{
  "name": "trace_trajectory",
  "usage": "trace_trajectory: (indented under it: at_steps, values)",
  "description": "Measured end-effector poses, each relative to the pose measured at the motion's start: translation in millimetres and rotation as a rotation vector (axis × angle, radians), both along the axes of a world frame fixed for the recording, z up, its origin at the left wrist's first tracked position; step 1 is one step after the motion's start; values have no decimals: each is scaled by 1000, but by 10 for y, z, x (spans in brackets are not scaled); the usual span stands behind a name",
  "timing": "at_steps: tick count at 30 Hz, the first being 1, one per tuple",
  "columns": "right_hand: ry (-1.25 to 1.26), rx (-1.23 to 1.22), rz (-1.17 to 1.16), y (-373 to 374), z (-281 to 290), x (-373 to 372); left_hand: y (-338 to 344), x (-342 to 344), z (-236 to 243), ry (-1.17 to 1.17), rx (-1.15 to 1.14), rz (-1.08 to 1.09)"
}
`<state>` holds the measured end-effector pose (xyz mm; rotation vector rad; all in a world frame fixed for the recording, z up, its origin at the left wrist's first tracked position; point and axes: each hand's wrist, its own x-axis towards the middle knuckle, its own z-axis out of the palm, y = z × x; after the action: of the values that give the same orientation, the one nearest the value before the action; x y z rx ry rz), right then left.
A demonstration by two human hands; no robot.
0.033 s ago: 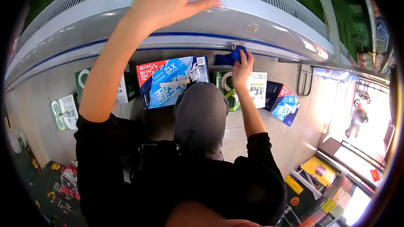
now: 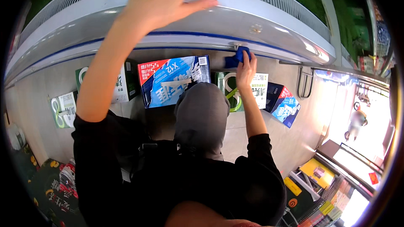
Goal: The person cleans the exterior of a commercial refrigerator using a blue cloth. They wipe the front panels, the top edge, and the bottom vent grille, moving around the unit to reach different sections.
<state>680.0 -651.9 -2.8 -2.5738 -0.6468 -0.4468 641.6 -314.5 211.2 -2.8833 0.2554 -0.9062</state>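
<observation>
The right hand's (image 2: 246,73) grip is closed on a blue cloth (image 2: 243,54) by the cabinet's lower edge (image 2: 202,40), right of the blue carton (image 2: 174,82). The left hand (image 2: 162,2) spreads open over the white rim (image 2: 273,6). Light, even pressure seems best, minding the metal fitting (image 2: 236,47).

Left hand (image 2: 162,4) high, thumb (image 2: 201,5) splayed; right hand (image 2: 245,74) lower, fingers (image 2: 252,60) curled

The left hand (image 2: 160,2) has most fingertips cut off by the top edge. The right hand (image 2: 245,73) hides some of the blue cloth (image 2: 241,53). Below each hand, a forearm covers part of a box: left (image 2: 121,86), right (image 2: 260,88). Far right of the right hand, a person (image 2: 356,122) is blurred.
</observation>
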Motion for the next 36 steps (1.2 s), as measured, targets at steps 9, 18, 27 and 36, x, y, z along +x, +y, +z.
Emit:
trace_trajectory:
  at_steps: [9,18,27,36]
  values:
    - [-201,-159,414,915,-182,-288,699,-715,3,131,-231,179]
    - [-389,-377,748,1904,89,-565,617,-693,0,127,-262,293]
    - [-177,-490,304,103,-75,74,674,-740,-42,41,-241,247]
    - [-141,-206,411,899,-191,-342,527,-666,-1,86,-284,306]
